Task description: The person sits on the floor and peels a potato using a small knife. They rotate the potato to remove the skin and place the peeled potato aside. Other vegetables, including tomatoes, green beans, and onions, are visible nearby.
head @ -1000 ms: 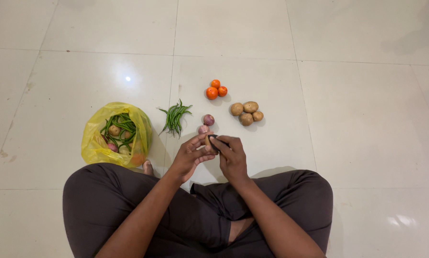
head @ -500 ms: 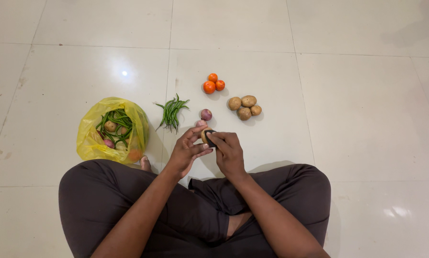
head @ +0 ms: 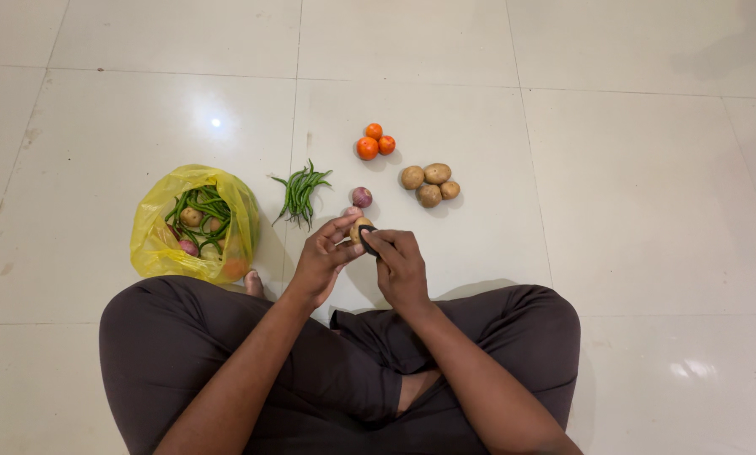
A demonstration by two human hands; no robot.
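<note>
My left hand (head: 321,259) holds a small tan potato (head: 359,227) by the fingertips, in front of my crossed legs. My right hand (head: 402,268) pinches a small dark object (head: 369,239) and presses it against the potato's right side. What the dark object is cannot be made out. Both hands hover just above the floor. Right behind them sit a purple onion (head: 362,196) and a second onion (head: 353,211) that my fingers partly hide.
A yellow plastic bag (head: 155,244) at the left holds green beans, potatoes and onions. On the white tiled floor lie a loose bunch of green beans (head: 300,191), three orange fruits (head: 374,142) and several potatoes (head: 429,183). My legs in dark trousers (head: 184,354) fill the bottom.
Both hands stay together on the potato and have drifted slightly forward, toward the onions. My right fingers have shifted a little on the dark object. Nothing on the floor has moved.
</note>
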